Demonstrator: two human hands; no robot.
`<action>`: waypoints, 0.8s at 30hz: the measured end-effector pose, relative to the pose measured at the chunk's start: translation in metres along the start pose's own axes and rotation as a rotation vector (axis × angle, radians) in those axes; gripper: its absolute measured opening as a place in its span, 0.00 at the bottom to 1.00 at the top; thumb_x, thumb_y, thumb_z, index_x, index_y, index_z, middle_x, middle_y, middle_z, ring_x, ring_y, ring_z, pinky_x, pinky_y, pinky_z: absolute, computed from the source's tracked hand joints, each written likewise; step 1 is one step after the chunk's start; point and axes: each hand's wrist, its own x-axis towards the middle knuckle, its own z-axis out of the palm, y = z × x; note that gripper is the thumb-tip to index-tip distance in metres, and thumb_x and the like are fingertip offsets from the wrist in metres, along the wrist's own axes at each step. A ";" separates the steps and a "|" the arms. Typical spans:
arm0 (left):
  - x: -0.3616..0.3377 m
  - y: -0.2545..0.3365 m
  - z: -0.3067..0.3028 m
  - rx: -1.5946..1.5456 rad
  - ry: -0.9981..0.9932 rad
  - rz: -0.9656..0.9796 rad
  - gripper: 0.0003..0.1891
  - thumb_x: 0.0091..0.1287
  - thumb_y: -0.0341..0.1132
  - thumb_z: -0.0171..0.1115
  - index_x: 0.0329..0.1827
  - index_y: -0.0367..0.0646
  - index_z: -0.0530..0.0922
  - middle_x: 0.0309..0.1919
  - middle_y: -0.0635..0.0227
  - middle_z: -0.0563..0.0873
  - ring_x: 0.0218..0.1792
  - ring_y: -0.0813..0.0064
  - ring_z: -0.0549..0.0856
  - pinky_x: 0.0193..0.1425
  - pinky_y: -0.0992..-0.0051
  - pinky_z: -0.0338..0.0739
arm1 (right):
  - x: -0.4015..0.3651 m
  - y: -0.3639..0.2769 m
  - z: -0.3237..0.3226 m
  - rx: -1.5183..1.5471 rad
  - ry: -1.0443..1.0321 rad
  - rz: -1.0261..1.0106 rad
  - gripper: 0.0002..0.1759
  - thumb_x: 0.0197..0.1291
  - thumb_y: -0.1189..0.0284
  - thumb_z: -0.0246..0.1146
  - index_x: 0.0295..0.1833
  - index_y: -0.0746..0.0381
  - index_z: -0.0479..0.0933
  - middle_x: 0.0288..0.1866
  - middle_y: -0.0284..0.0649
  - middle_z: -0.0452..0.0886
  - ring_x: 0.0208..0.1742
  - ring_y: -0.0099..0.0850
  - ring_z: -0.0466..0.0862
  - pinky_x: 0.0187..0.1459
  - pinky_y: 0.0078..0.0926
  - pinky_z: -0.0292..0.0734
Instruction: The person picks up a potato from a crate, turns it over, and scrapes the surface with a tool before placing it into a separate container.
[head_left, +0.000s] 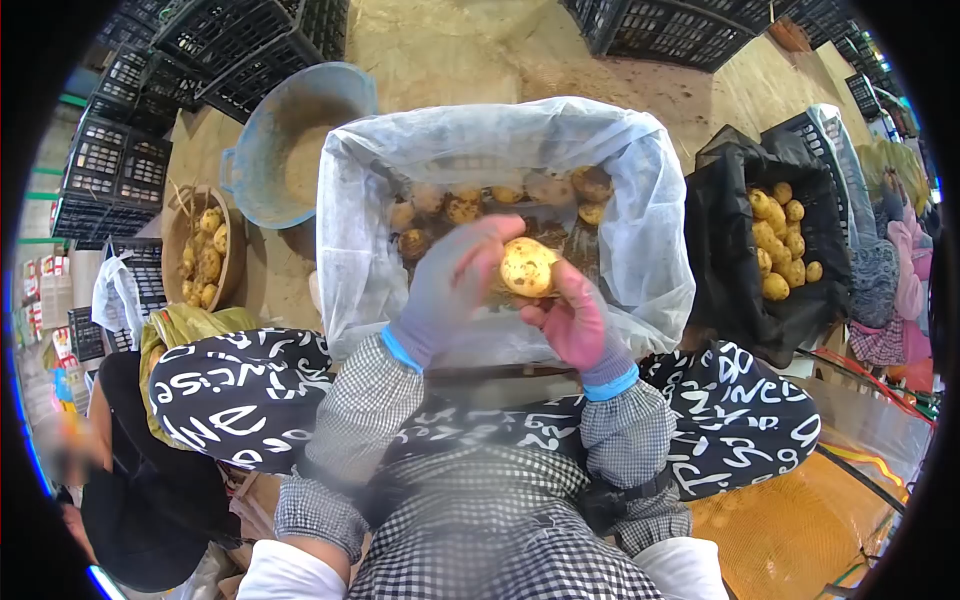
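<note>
My right hand (575, 325), in a grey and pink glove, is closed on a pale yellow potato (529, 267) with brown dirt marks, gripping its right side and underside. My left hand (455, 285), gloved the same way, is just left of the potato and smeared by motion. Whether its fingers touch the potato cannot be made out. Both hands are above a crate lined with white cloth (365, 240). Several dirt-covered potatoes, one of them a brown potato (463, 206), lie inside it along the far side and left.
Left of the crate stand a blue basin (262, 190) and a round tub (232, 255) of potatoes. To the right, a black-lined crate (720, 240) holds several yellow potatoes (775, 235). Black crates (225, 50) are stacked behind. A person in black (140, 490) is at far left.
</note>
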 end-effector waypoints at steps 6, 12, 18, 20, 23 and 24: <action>0.010 -0.174 -0.022 0.517 -0.172 -0.864 0.28 0.63 0.41 0.63 0.65 0.37 0.73 0.47 0.48 0.87 0.52 0.55 0.86 0.57 0.63 0.79 | -0.018 -0.106 -0.033 0.659 -0.157 -0.567 0.23 0.75 0.71 0.49 0.70 0.71 0.62 0.66 0.50 0.71 0.62 0.36 0.75 0.63 0.34 0.78; -0.010 -0.294 0.002 0.960 -0.493 -0.850 0.32 0.61 0.45 0.65 0.66 0.38 0.71 0.53 0.46 0.83 0.57 0.52 0.83 0.61 0.62 0.76 | -0.046 -0.152 -0.045 0.465 -0.008 -0.772 0.29 0.75 0.71 0.49 0.74 0.74 0.55 0.75 0.58 0.61 0.70 0.42 0.72 0.67 0.41 0.74; -0.011 -0.228 0.004 0.370 -0.249 -0.807 0.34 0.64 0.52 0.64 0.67 0.38 0.70 0.52 0.50 0.84 0.55 0.56 0.83 0.58 0.65 0.76 | -0.017 -0.091 -0.017 -0.232 0.429 -0.645 0.27 0.70 0.75 0.57 0.72 0.71 0.63 0.67 0.52 0.72 0.62 0.34 0.78 0.62 0.30 0.77; 0.019 -0.159 -0.001 0.083 -0.320 -0.928 0.33 0.66 0.57 0.62 0.64 0.39 0.71 0.48 0.56 0.84 0.50 0.65 0.83 0.53 0.69 0.77 | -0.004 -0.072 -0.009 -0.360 0.454 -0.494 0.29 0.68 0.76 0.61 0.72 0.70 0.64 0.67 0.50 0.72 0.61 0.32 0.78 0.62 0.27 0.76; 0.032 -0.073 -0.001 -0.447 -0.318 -0.952 0.29 0.72 0.58 0.55 0.61 0.41 0.74 0.43 0.64 0.84 0.40 0.77 0.82 0.44 0.75 0.77 | 0.018 -0.016 -0.017 -0.882 0.287 -0.392 0.37 0.63 0.72 0.66 0.75 0.69 0.60 0.69 0.49 0.72 0.49 0.30 0.84 0.49 0.27 0.80; 0.030 -0.053 0.003 -0.609 -0.306 -0.924 0.28 0.73 0.58 0.52 0.60 0.41 0.74 0.43 0.66 0.83 0.37 0.78 0.82 0.41 0.76 0.77 | 0.021 -0.005 -0.012 -1.060 0.243 -0.431 0.40 0.60 0.72 0.68 0.75 0.69 0.60 0.68 0.50 0.72 0.51 0.31 0.83 0.50 0.28 0.80</action>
